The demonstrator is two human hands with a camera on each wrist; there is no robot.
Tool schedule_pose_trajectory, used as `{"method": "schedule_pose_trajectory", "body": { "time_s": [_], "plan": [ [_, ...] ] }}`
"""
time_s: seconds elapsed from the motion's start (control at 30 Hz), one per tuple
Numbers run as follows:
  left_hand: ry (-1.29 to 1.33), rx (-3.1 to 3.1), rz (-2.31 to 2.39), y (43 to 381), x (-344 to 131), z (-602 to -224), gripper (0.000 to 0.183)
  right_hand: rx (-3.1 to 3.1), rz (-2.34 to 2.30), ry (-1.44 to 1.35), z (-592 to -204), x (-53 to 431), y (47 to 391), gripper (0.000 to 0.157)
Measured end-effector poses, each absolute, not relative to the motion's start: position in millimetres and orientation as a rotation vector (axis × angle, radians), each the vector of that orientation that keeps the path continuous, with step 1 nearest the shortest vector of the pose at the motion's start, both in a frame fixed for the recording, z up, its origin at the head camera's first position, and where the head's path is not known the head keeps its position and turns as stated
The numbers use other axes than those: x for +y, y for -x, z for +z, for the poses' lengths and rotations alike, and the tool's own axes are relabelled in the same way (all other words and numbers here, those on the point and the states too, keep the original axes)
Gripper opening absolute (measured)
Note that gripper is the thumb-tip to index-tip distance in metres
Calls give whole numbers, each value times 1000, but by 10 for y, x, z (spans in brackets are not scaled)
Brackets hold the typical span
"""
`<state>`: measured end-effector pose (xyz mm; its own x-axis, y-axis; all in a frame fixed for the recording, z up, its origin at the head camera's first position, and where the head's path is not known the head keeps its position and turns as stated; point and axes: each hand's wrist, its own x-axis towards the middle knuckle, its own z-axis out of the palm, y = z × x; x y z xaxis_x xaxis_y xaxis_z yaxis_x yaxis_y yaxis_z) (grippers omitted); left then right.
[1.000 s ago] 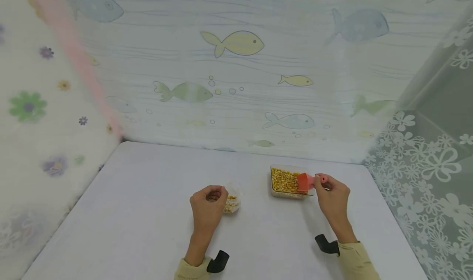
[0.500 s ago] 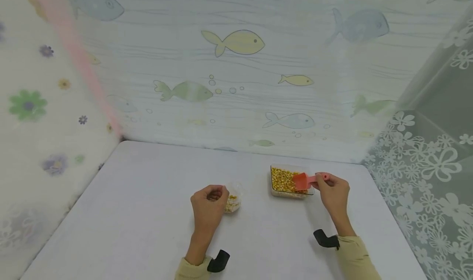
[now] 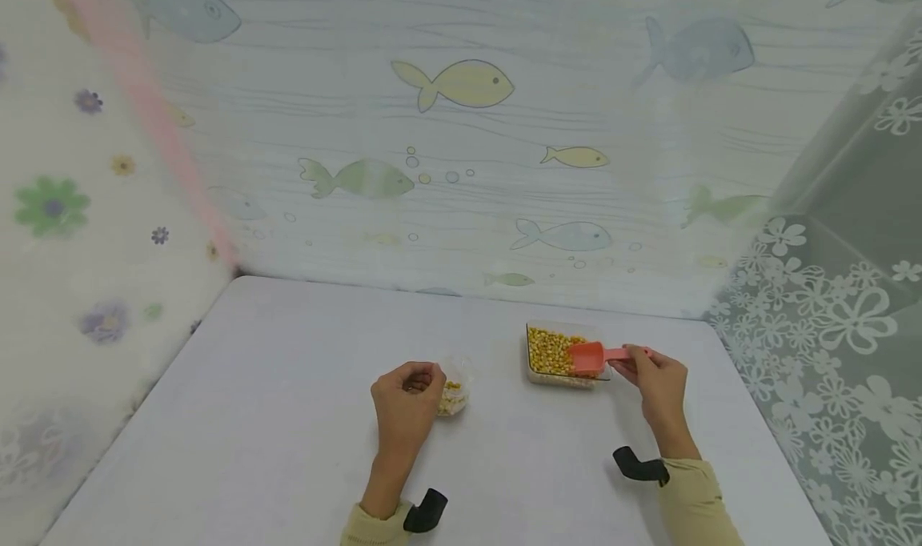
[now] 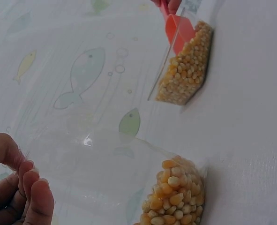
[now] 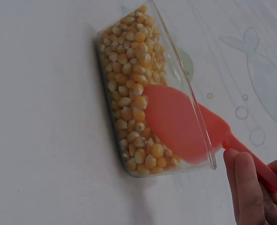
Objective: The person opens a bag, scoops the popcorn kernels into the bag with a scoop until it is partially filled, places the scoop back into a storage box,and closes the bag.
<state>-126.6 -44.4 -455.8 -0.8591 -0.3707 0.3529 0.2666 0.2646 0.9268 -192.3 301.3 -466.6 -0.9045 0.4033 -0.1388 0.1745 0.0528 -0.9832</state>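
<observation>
My right hand (image 3: pixel 661 382) grips the handle of a coral-red scoop (image 3: pixel 587 358). In the right wrist view the blade of the scoop (image 5: pixel 175 122) is dug into yellow corn kernels (image 5: pixel 129 70), inside the right end of a clear rectangular container (image 3: pixel 562 381). To the left, my left hand (image 3: pixel 405 402) pinches the top of a clear plastic bag (image 4: pixel 101 154) between thumb and fingers. Corn kernels (image 4: pixel 175 194) fill the bottom of this bag, which stands on the table with its upper part drawn up toward the hand.
The white table (image 3: pixel 274 418) carries the container and the bag, with a gap between them. A fish-printed curtain (image 3: pixel 461 210) hangs along the back edge. Flowered cloth (image 3: pixel 108 322) borders the left side, and a lacy curtain (image 3: pixel 850 354) the right.
The scoop has shifted left and deeper into the kernels, its blade turning from tilted to nearly level. My right hand has moved slightly right along its handle; the left hand stays with the bag.
</observation>
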Motion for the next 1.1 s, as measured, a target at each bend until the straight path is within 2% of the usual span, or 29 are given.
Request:
{"method": "schedule_pose_trajectory", "body": {
  "time_s": [0.23, 0.3, 0.43, 0.47, 0.63, 1.1],
  "plan": [
    [-85, -2035, -1621, 1267, -448, -4571, 8, -2021, 2164, 691, -4739, 3062, 1904, 46],
    [-88, -2033, -1624, 1267, -448, -4571, 8, -1980, 2208, 708, -4745, 3070, 1899, 39],
    [-93, -2031, -1630, 1265, -448, -4567, 8, -1893, 2289, 728, -4740, 3079, 1890, 17],
    [-94, -2031, -1630, 1265, -448, -4566, 8, -1878, 2302, 730, -4734, 3077, 1887, 16],
    [-101, -2033, -1627, 1261, -445, -4562, 8, -1831, 2364, 721, -4697, 3046, 1884, 27],
    [-109, -2040, -1636, 1255, -445, -4541, 8, -1644, 2572, 755, -4692, 2982, 1868, 32]
  ]
}}
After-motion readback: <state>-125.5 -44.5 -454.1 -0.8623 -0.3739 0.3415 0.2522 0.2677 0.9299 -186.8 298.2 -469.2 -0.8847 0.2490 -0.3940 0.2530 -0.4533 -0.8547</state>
